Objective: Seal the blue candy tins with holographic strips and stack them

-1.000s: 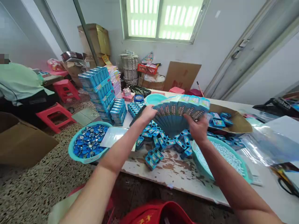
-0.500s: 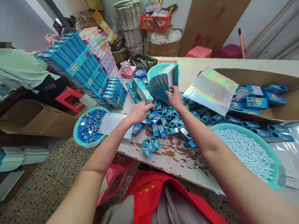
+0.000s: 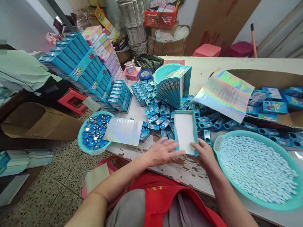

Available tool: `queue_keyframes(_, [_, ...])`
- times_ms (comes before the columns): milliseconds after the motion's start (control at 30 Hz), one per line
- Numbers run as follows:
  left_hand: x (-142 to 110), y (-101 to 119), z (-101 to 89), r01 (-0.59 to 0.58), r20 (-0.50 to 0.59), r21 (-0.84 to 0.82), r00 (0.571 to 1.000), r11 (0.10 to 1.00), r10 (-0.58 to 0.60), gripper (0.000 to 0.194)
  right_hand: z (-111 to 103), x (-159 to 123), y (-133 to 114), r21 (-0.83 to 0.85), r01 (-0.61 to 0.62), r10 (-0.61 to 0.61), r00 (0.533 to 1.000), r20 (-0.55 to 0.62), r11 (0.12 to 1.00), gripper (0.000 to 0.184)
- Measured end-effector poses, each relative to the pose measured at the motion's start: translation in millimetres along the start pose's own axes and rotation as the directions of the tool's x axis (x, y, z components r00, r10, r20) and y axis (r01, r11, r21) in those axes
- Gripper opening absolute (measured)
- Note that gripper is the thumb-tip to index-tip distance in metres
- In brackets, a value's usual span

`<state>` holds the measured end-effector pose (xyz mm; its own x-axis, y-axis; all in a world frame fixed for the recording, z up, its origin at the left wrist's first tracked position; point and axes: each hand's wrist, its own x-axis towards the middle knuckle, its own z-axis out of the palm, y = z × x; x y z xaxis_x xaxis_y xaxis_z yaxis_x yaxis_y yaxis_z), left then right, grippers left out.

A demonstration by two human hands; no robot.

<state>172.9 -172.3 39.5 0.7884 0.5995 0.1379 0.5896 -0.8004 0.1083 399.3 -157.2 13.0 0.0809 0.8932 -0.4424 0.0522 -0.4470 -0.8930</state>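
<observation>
An open blue carton tray [image 3: 185, 131] with a white inside lies on the worn white table [image 3: 180, 170] in front of me. My left hand [image 3: 162, 152] rests at its near left corner with fingers spread flat. My right hand [image 3: 204, 153] touches its near right corner, fingers extended. Behind it lies a heap of small blue tins [image 3: 161, 115]. A fanned stack of flat blue cartons [image 3: 174, 86] stands upright on the heap beyond.
A teal basin of pale candies [image 3: 254, 167] sits at right. A teal bowl of blue lids [image 3: 94, 132] hangs off the left edge under a holographic sheet [image 3: 123, 130]. Stacked blue boxes [image 3: 80, 69] rise at left; a larger holographic sheet [image 3: 223, 93] and a cardboard box [image 3: 274, 97] lie at right. A person in green [image 3: 21, 72] sits far left.
The fanned cartons left both hands and now stand on the heap. One carton, opened into a tray, has come down to the table's near edge, with both hands at it.
</observation>
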Motion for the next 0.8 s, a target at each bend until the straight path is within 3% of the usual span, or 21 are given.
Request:
queue_keyframes(33, [-14,-20,-2.9,0.138,0.010,-0.008,0.990,0.990,-0.138,0.041,-10,3,2,-0.003,-0.011,0.011,0.999,-0.042,1.000,0.043])
queue_keyframes(67, [-29,-43,-6.0,0.305,0.051,0.000,0.951,0.952,-0.305,0.041,-19,6,5,-0.018,-0.019,0.018,0.997,-0.081,1.000,0.043])
queue_keyframes(100, [-44,-69,-8.9,0.488,0.112,0.039,0.865,0.872,-0.489,0.043,-26,8,7,-0.038,-0.024,0.020,0.993,-0.113,0.999,0.043])
queue_keyframes(133, [-59,-96,-11.1,0.646,0.167,0.095,0.739,0.757,-0.652,0.046,-32,9,11,-0.056,-0.028,0.021,0.991,-0.131,0.998,0.043])
queue_keyframes(167, [-71,-122,-12.2,0.728,0.221,0.138,0.639,0.672,-0.737,0.051,-35,8,14,-0.074,-0.036,0.026,0.989,-0.143,0.997,0.043])
queue_keyframes(200, [-83,-145,-12.0,0.763,0.277,0.169,0.571,0.624,-0.773,0.055,-35,8,18,-0.089,-0.048,0.034,0.987,-0.155,0.995,0.043])
queue_keyframes(267, [-100,-183,-8.1,0.765,0.404,0.199,0.505,0.613,-0.762,0.062,-31,4,25,-0.095,-0.080,0.061,0.981,-0.184,0.992,0.043])
queue_keyframes(333, [-111,-206,-2.1,0.748,0.482,0.204,0.485,0.631,-0.730,0.062,-23,-1,32,-0.076,-0.108,0.091,0.976,-0.198,0.991,0.045])
queue_keyframes(433, [-123,-224,2.6,0.764,0.460,0.186,0.488,0.618,-0.742,0.046,-12,-6,39,-0.030,-0.133,0.123,0.969,-0.215,0.991,0.050])
queue_keyframes(533, [-129,-237,-4.1,0.773,0.455,-0.011,0.568,0.634,-0.686,0.031,-5,-9,39,0.003,-0.151,0.146,0.953,-0.264,0.989,0.051])
queue_keyframes(600, [-128,-245,-15.8,0.742,0.443,-0.201,0.651,0.639,-0.616,0.031,-1,-10,38,0.024,-0.156,0.156,0.941,-0.299,0.987,0.051])
queue_keyframes(667, [-121,-253,-33.6,0.710,0.395,-0.312,0.701,0.631,-0.594,0.032,1,-10,37,0.049,-0.169,0.176,0.931,-0.319,0.984,0.053])
queue_keyframes(733, [-116,-260,-56.9,0.712,0.364,-0.320,0.702,0.626,-0.612,0.030,1,-11,38,0.056,-0.182,0.190,0.927,-0.323,0.982,0.055])
queue_keyframes(800, [-119,-266,-82.5,0.739,0.375,-0.291,0.673,0.608,-0.638,0.028,1,-11,42,0.048,-0.183,0.188,0.926,-0.328,0.982,0.054])
